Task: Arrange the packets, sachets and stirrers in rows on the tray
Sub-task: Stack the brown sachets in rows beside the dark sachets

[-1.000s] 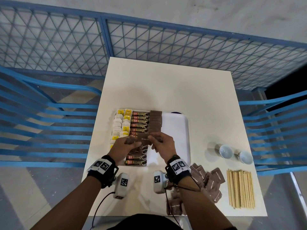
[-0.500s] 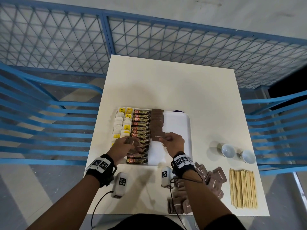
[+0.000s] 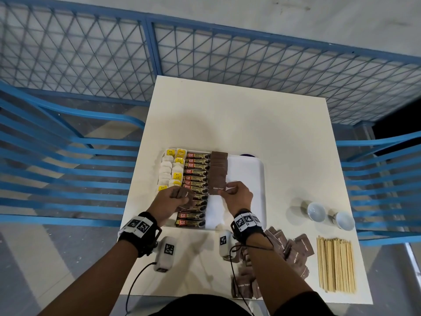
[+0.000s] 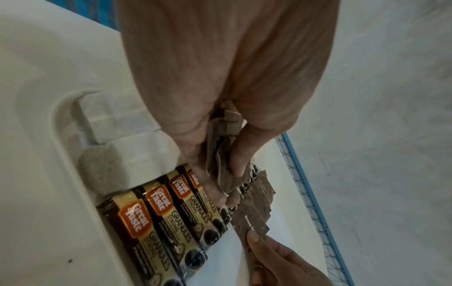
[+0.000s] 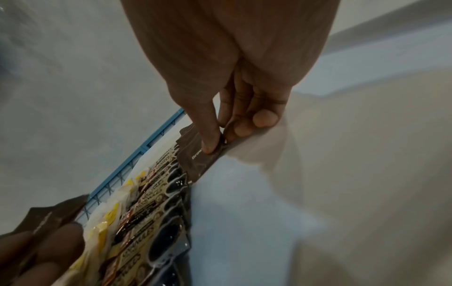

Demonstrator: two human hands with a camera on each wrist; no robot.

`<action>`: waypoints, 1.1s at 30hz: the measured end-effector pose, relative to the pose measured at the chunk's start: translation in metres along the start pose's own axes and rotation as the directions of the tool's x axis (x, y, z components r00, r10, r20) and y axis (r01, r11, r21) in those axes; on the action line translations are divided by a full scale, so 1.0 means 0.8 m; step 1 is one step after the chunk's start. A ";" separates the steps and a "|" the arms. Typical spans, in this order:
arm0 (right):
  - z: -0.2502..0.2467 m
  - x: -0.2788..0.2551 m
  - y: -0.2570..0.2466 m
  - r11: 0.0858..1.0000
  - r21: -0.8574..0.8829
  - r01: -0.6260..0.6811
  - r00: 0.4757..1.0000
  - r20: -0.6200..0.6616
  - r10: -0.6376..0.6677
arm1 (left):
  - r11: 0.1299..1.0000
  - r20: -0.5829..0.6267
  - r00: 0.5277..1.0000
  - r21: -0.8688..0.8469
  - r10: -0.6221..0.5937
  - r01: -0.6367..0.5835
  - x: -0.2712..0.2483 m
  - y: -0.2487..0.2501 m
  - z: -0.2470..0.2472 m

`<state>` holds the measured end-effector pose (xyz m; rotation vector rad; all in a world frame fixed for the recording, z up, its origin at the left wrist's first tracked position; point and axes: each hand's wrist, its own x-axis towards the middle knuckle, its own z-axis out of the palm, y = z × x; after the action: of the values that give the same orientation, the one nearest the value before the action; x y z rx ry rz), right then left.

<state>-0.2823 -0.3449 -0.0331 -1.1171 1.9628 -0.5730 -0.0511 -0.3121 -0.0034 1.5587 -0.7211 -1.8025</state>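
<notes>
Brown sachet [image 3: 218, 188] pinched by right hand [image 3: 237, 195]; left hand [image 3: 168, 201] grips sachet bundle [image 3: 182, 194]; two cups [image 3: 316, 212].

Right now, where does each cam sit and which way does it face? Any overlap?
Head: on the person's head, facing down and forward at the tray and table; both forearms, left hand and right hand show.
Left wrist: on the left wrist, facing along the palm, whose grip holds a stack of brown sugar sachets.
Right wrist: on the right wrist, facing along the fingers pinching one brown sugar sachet.
Shared: all three show the coffee packets.
</notes>
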 end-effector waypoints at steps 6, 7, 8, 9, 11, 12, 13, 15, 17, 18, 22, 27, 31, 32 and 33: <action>-0.002 -0.003 -0.001 1.000 0.000 0.000 1.000 0.005 0.000 | 0.999 -0.010 1.000 -0.040 -0.017 0.017 0.000 0.001 0.002; -0.002 -0.003 -0.001 1.000 0.001 -0.001 1.000 0.004 0.001 | 0.998 -0.016 1.000 -0.053 -0.019 0.019 0.000 0.002 0.002; -0.002 -0.004 -0.001 1.000 0.003 -0.003 1.000 0.000 0.003 | 0.998 -0.018 1.000 -0.068 -0.020 0.019 -0.001 0.002 0.002; -0.003 -0.004 0.000 1.000 0.011 -0.005 1.000 -0.010 0.005 | 0.997 -0.014 1.000 -0.081 -0.019 0.017 -0.002 0.003 0.003; -0.004 -0.008 0.000 0.999 0.033 0.012 0.998 -0.065 -0.009 | 0.996 -0.001 1.000 -0.086 -0.008 0.008 -0.005 0.006 0.003; -0.004 -0.012 -0.003 0.998 0.041 0.049 0.994 -0.098 -0.045 | 0.997 0.003 1.000 -0.080 -0.003 0.003 -0.007 0.008 0.003; -0.001 -0.018 -0.006 0.993 0.045 0.109 0.988 -0.116 -0.103 | 0.997 0.003 1.000 -0.073 -0.002 0.002 -0.008 0.009 0.004; 0.005 -0.032 -0.018 0.969 0.063 0.240 0.971 -0.038 -0.238 | 0.998 -0.016 1.000 -0.059 -0.009 0.008 -0.009 0.010 0.006; 0.014 -0.045 -0.033 0.952 0.075 0.298 0.938 0.163 -0.306 | 0.999 -0.041 0.999 -0.036 -0.015 0.013 -0.009 0.011 0.010; 0.018 -0.049 -0.040 0.948 0.068 0.310 0.913 0.256 -0.317 | 1.000 -0.045 0.999 -0.018 -0.011 0.010 -0.009 0.011 0.011; 0.027 -0.045 -0.045 0.947 0.096 0.306 0.893 0.315 -0.320 | 1.000 -0.049 0.999 0.018 0.008 -0.007 -0.012 0.013 0.012; 0.027 -0.040 -0.040 0.958 0.197 0.208 0.925 0.280 -0.258 | 0.995 -0.039 0.999 -0.095 -0.029 0.025 -0.015 0.016 0.007; 0.033 -0.040 -0.035 0.966 0.222 0.131 0.956 0.230 -0.182 | 0.982 -0.027 0.997 -0.176 -0.071 0.065 -0.016 0.017 0.014; 0.032 -0.041 -0.034 0.966 0.225 0.124 0.961 0.217 -0.173 | 0.985 0.001 0.997 -0.155 -0.073 0.072 -0.017 0.016 0.014; 0.030 -0.042 -0.034 0.964 0.235 0.124 0.964 0.202 -0.173 | 0.990 0.037 0.997 -0.120 -0.067 0.071 -0.019 0.014 0.014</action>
<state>-0.2390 -0.3303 -0.0145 -1.1422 1.5917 -0.6969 -0.0598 -0.3077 0.0166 1.4941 -0.5679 -1.8897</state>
